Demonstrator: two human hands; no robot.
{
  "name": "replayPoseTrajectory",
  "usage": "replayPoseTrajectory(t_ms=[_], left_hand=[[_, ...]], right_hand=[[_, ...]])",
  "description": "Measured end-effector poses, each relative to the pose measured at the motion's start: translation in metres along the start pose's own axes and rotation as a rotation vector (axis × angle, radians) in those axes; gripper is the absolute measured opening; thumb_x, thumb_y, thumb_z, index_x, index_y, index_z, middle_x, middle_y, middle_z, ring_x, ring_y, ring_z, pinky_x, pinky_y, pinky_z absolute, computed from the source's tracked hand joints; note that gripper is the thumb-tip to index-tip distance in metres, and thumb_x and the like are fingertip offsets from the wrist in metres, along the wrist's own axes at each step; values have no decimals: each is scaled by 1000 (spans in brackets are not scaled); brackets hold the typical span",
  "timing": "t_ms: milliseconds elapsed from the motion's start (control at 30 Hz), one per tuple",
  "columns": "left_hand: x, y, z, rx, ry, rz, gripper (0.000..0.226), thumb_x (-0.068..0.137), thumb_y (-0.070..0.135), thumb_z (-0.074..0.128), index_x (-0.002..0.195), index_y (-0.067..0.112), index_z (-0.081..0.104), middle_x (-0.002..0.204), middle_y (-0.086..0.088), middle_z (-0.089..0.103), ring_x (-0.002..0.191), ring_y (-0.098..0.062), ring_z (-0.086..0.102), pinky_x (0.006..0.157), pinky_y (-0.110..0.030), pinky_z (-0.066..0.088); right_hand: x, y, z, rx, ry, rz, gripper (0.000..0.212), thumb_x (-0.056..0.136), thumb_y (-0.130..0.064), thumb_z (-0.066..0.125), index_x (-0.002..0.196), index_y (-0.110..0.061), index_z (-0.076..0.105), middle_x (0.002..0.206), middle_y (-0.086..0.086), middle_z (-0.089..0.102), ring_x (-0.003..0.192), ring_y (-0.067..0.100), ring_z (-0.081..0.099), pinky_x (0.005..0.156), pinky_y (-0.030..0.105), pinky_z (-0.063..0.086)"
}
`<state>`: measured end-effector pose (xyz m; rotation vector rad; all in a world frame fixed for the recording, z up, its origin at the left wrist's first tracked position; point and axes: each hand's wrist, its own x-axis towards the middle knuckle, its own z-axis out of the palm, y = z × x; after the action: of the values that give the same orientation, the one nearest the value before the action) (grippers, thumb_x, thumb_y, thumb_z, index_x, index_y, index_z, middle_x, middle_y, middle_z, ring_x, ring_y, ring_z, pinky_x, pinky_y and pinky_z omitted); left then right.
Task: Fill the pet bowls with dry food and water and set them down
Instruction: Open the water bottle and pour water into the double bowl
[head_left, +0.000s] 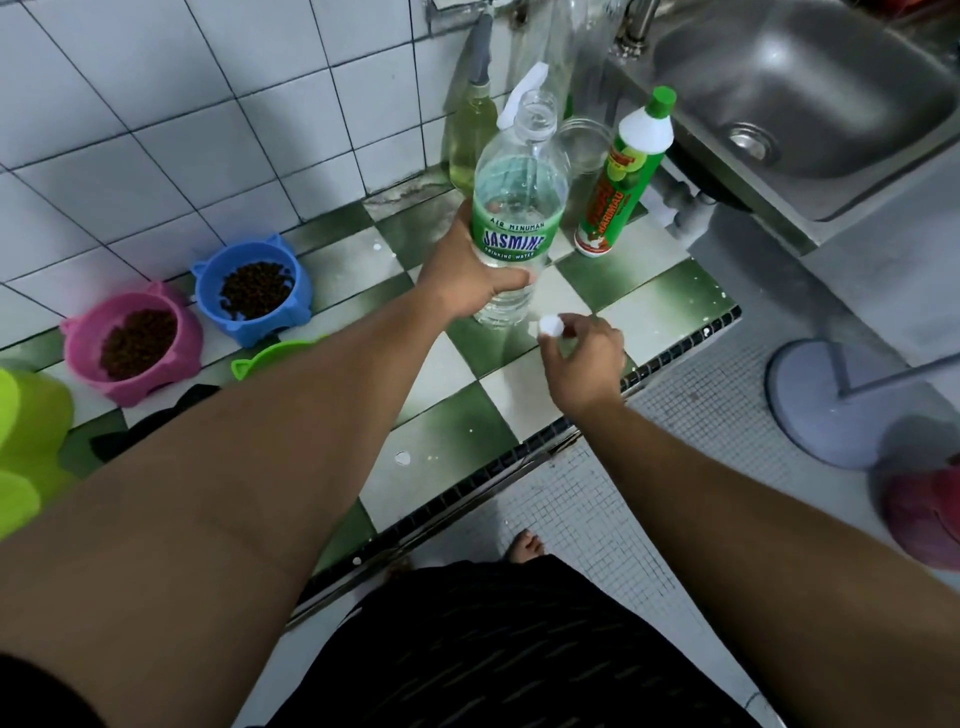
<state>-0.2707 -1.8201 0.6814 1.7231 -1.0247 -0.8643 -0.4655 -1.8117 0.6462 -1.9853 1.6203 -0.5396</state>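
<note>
**Bare forearms reaching over checkered counter, bottle uncapped**

Forearms are filling the lower frame, both stretching out over the green-and-white checkered counter (447, 447). Black patterned clothing is showing below them, with a bare foot (524, 548) standing on the small-tiled floor.

Left hand (467, 280) is gripping the water bottle (519, 208) around its lower half, fingers wrapping the green label. Bottle neck is open and the bottle is holding water to about shoulder height. It is leaning slightly; cannot tell if its base is touching the counter.

Right hand (582, 358) is pinching the white cap (550, 325) between thumb and fingertips, just beside the bottle's base and apart from the neck.

Pet bowls are sitting at far left along the tiled wall. Pink bowl (171, 371) and blue bowl (270, 327) are standing side by side, each holding brown dry food. Green bowl (280, 353) is peeking out just in front of the blue one, mostly hidden by the left arm; contents not visible.

Behind the water bottle, a spray bottle (470, 140) with pale liquid, a clear jar (584, 143) and a green-capped detergent bottle (623, 176) are standing near the wall. Steel sink (831, 104) is lying at upper right.
</note>
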Motion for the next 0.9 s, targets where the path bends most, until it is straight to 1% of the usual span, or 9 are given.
replayPoseTrajectory(t_ms=[100,267,467,533,633,700,800,867,900], left_hand=[[-2,3,0,-6,-6,2,105,42,37,97,135,29,49,118,12,73,109,-9,70,100,-43,57],[-3,2,1,-13,6,-7,111,42,38,97,140,26,48,119,13,73,108,-8,70,100,-43,57],[-5,4,1,-1,3,2,110,44,38,98,141,24,47,119,12,73,108,-7,71,100,-43,57],[-4,3,1,6,-1,-1,112,44,38,98,142,25,46,120,12,73,108,-7,71,100,-42,57],[-4,5,1,8,-14,-16,116,42,40,99,143,25,44,122,12,72,110,-7,70,101,-42,56],[-6,8,-1,23,-25,-9,119,41,44,101,143,26,43,124,13,70,113,-8,68,103,-42,55],[-14,19,-6,25,8,34,119,45,45,102,145,25,40,137,10,62,124,-8,60,109,-39,51],[-21,29,-9,-14,64,74,122,51,43,101,150,27,33,147,8,52,132,-8,50,111,-34,47],[-23,35,-9,-28,88,99,125,52,45,100,153,27,30,150,7,49,134,-8,48,112,-34,46]], right_hand=[[-4,12,9,-108,-103,54,36,93,-37,62,125,-19,64,122,9,61,117,30,47,93,39,37],[3,20,14,-199,-149,79,35,92,-40,63,123,-26,67,118,11,61,115,33,49,95,41,40],[6,31,24,-164,-176,99,43,89,-43,65,122,-15,68,115,14,58,110,34,52,92,40,46],[6,33,26,-166,-188,101,46,89,-45,65,124,-16,66,115,11,56,109,32,53,90,39,49],[7,31,24,-155,-218,107,47,86,-47,67,123,-20,61,117,9,53,108,32,55,90,43,52],[9,26,19,-153,-203,106,55,81,-51,71,125,-20,58,122,10,52,112,33,54,93,44,51],[15,11,11,-117,-180,67,82,76,-58,76,141,-18,46,139,12,47,130,33,44,105,47,42],[23,-2,9,-34,-166,20,96,72,-57,79,148,-15,38,146,12,43,136,32,38,111,47,37],[27,-9,9,2,-162,-4,101,70,-56,81,150,-14,35,147,12,42,137,32,37,113,47,36]])
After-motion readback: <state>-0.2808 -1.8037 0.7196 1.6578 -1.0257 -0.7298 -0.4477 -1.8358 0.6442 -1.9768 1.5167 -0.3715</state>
